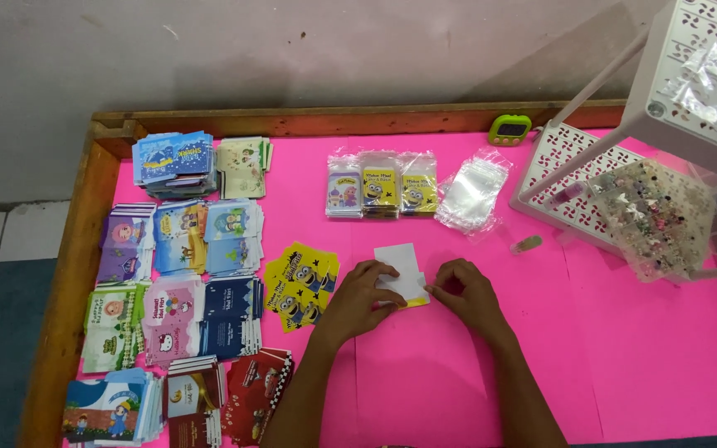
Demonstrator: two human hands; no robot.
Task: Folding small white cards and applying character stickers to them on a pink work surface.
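Note:
My left hand (357, 300) and my right hand (468, 292) meet over a small white paper envelope (400, 267) with a yellow edge, lying on the pink table top (641, 365). The left hand's fingers pinch its lower left side. The right hand's fingertips press on its right edge. A fan of yellow cartoon-print envelopes (300, 284) lies just left of my left hand.
Stacks of printed envelopes in many colours (176, 282) fill the left side. Three filled clear packets (382, 184) and a pile of empty clear bags (473, 192) lie at the back. A white perforated rack (624, 166), a green timer (509, 129) and a bead-filled bag (657, 217) stand on the right.

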